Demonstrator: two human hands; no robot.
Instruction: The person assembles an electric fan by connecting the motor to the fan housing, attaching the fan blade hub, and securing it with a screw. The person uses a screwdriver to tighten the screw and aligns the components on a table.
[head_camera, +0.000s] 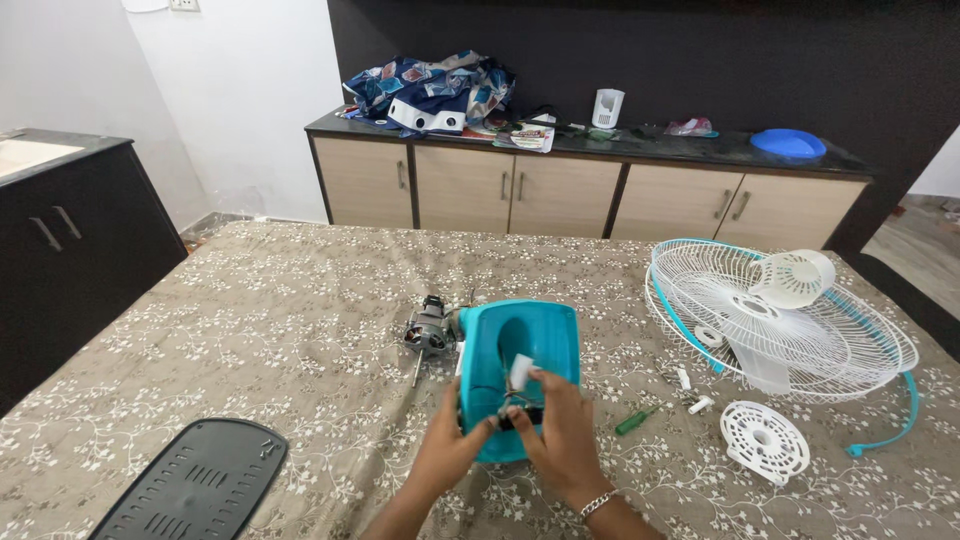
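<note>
Both hands (505, 435) grip teal housing (520, 375), apparently pinching a white part (520, 371).

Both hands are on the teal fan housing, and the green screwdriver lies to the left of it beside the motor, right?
Not quite. In the head view the green screwdriver lies right of the teal fan housing, toward the white grille. Both hands, left and right, are on it; the motor sits left.
</note>
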